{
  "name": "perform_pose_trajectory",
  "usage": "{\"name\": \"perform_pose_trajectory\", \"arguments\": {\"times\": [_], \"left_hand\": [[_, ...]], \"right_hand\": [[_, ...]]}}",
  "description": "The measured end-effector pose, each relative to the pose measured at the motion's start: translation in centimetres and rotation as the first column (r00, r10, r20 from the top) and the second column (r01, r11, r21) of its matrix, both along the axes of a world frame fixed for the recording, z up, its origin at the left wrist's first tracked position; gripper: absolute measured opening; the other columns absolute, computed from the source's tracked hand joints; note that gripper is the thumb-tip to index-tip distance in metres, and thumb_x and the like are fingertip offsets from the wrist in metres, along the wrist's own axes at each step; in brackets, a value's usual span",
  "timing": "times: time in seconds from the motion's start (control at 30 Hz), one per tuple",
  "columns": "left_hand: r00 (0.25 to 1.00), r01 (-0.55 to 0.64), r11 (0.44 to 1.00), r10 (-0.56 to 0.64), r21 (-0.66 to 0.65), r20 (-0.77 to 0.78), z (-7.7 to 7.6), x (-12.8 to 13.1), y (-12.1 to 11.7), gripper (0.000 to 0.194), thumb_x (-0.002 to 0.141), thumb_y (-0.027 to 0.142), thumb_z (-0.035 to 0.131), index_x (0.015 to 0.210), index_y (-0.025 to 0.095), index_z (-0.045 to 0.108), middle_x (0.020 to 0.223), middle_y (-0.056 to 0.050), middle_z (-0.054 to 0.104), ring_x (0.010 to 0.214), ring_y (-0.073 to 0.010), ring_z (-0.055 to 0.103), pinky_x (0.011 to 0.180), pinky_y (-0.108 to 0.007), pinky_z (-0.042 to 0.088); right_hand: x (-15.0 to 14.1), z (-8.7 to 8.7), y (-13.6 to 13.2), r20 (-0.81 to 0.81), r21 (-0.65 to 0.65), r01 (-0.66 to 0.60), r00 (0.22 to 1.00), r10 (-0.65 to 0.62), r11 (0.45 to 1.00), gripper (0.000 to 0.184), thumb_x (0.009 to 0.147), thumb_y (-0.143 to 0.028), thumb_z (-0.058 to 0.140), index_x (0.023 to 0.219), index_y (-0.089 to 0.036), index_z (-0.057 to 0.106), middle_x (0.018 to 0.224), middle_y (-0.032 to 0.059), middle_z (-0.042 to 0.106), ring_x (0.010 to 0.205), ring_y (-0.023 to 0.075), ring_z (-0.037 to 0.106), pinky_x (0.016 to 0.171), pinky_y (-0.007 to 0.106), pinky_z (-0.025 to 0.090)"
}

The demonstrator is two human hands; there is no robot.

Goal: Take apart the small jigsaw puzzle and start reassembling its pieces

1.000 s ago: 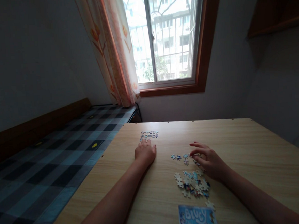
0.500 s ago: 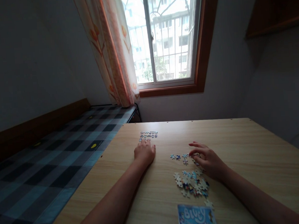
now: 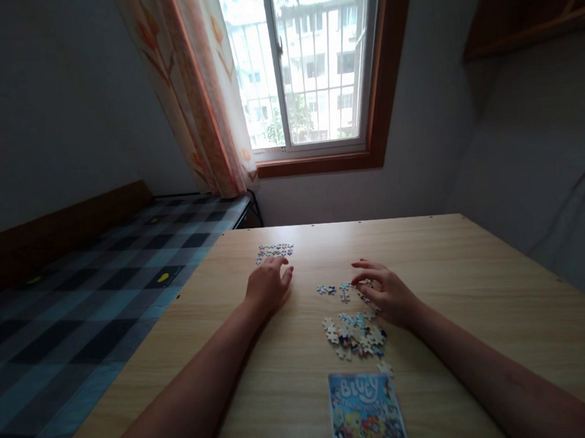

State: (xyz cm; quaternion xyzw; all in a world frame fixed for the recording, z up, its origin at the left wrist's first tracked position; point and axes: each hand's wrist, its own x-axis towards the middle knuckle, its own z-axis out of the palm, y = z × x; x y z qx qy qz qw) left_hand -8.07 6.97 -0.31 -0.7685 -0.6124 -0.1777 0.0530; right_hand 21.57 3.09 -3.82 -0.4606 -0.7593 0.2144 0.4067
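My left hand (image 3: 268,282) is just below the small rows of jigsaw pieces (image 3: 283,251) near the table's far left. Its thumb stands apart from the fingers, and no piece shows in it. Over a loose group of jigsaw pieces (image 3: 331,289) hovers or rests my right hand (image 3: 389,295), fingers spread, with part of the group hidden beneath it. Whether its fingertips touch a piece I cannot tell. A heap of jigsaw pieces (image 3: 348,335), some pale side up, lies nearer to me. Below the heap is a blue picture card or box marked "Bluey" (image 3: 367,410).
All the pieces lie on a light wooden table (image 3: 479,313). A bed with a checked cover (image 3: 113,311) stands along the left. Behind the table are a barred window (image 3: 320,77) and a flowered curtain (image 3: 198,99). A wooden shelf (image 3: 535,35) hangs at upper right.
The view has tilted down and turned slightly right, showing more of the picture card. My left hand has drawn back slightly from the rows, its thumb and fingers apart. The right hand stays by the loose pieces.
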Motion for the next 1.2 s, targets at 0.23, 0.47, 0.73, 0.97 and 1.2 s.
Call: {"name": "perform_pose_trajectory", "arguments": {"times": [0.23, 0.47, 0.73, 0.97, 1.2], "left_hand": [[0.879, 0.468, 0.848, -0.477, -0.246, 0.028, 1.0, 2.0, -2.4, 0.036, 0.087, 0.044, 0.056, 0.061, 0.018, 0.056, 0.059, 0.000, 0.056, 0.057, -0.0121, 0.044, 0.057, -0.026, 0.029], [0.852, 0.518, 0.755, -0.499, -0.403, 0.160, 1.7, 3.5, -3.7, 0.025, 0.073, 0.041, 0.071, 0.069, 0.020, 0.058, 0.065, 0.005, 0.058, 0.059, -0.0103, 0.044, 0.055, -0.025, 0.026], [0.840, 0.519, 0.772, -0.382, -0.366, 0.385, 1.0, 2.8, -2.2, 0.013, 0.074, 0.030, 0.064, 0.080, 0.018, 0.059, 0.069, 0.004, 0.053, 0.064, -0.0113, 0.046, 0.059, -0.023, 0.032], [0.806, 0.568, 0.707, -0.372, -0.421, 0.461, 0.8, 2.4, -2.0, 0.022, 0.075, 0.038, 0.066, 0.080, 0.017, 0.062, 0.070, 0.003, 0.054, 0.066, -0.0115, 0.047, 0.059, -0.023, 0.033], [0.790, 0.605, 0.701, -0.470, -0.376, 0.394, 1.4, 2.4, -2.2, 0.027, 0.074, 0.035, 0.070, 0.096, 0.020, 0.073, 0.073, 0.003, 0.055, 0.065, -0.0109, 0.048, 0.062, -0.023, 0.037]], "right_hand": [[0.2, -0.2, 0.1, -0.009, 0.030, -0.064, 0.998, 0.064, 0.998, 0.016, 0.080, -0.022, 0.064, 0.089, -0.025, 0.076, 0.131, 0.0103, 0.062, 0.136, 0.0309, 0.042, 0.113, 0.053, 0.031], [0.3, -0.2, 0.2, 0.003, 0.031, -0.066, 0.998, 0.066, 0.997, 0.016, 0.080, -0.022, 0.063, 0.089, -0.025, 0.076, 0.131, 0.0101, 0.062, 0.136, 0.0305, 0.042, 0.113, 0.054, 0.031], [0.4, -0.3, 0.2, 0.010, 0.031, -0.070, 0.998, 0.070, 0.997, 0.018, 0.080, -0.020, 0.061, 0.089, -0.025, 0.076, 0.132, 0.0096, 0.062, 0.137, 0.0293, 0.042, 0.113, 0.053, 0.031], [0.5, -0.1, 0.1, 0.023, 0.046, -0.114, 0.993, 0.113, 0.992, 0.017, 0.081, -0.021, 0.062, 0.090, -0.025, 0.076, 0.134, 0.0098, 0.061, 0.138, 0.0297, 0.040, 0.113, 0.055, 0.030], [-0.1, 0.7, -0.9, 0.111, 0.125, -0.147, 0.985, 0.134, 0.981, 0.014, 0.082, -0.020, 0.065, 0.086, -0.026, 0.076, 0.132, 0.0078, 0.062, 0.137, 0.0303, 0.040, 0.112, 0.055, 0.033]]}}
